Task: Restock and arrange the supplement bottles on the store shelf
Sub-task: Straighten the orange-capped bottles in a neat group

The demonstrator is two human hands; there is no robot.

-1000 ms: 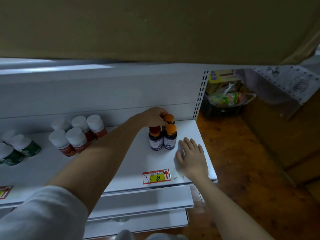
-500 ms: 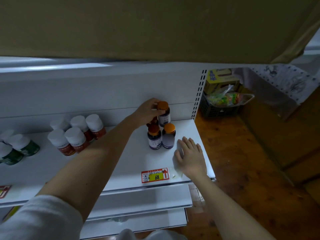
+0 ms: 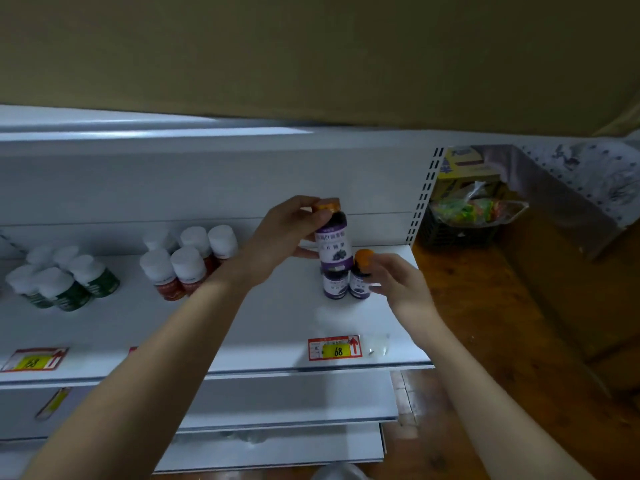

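L hand (image 3: 284, 237) grips a purple-label bottle w/ orange cap (image 3: 331, 237), fingers and thumb curled round its cap and shoulder, holding it upright, clear of the white shelf (image 3: 242, 327) and right above two more purple bottles. Those two stand side by side at approx 1 o'clock from shelf centre: the left one (image 3: 335, 285) has its cap hidden behind the held bottle; the right one (image 3: 360, 277) shows an orange cap. R hand (image 3: 398, 282) is at that right bottle, fingers curled toward it; blurred, so can't tell if it actually grips. At 9 o'clock of the pair, a cluster of white-cap red-label bottles (image 3: 188, 263); further to 9, white-cap green-label bottles (image 3: 65, 282). Price tag "68" (image 3: 335, 348) sits on the shelf's front edge at 6 o'clock of the pair.
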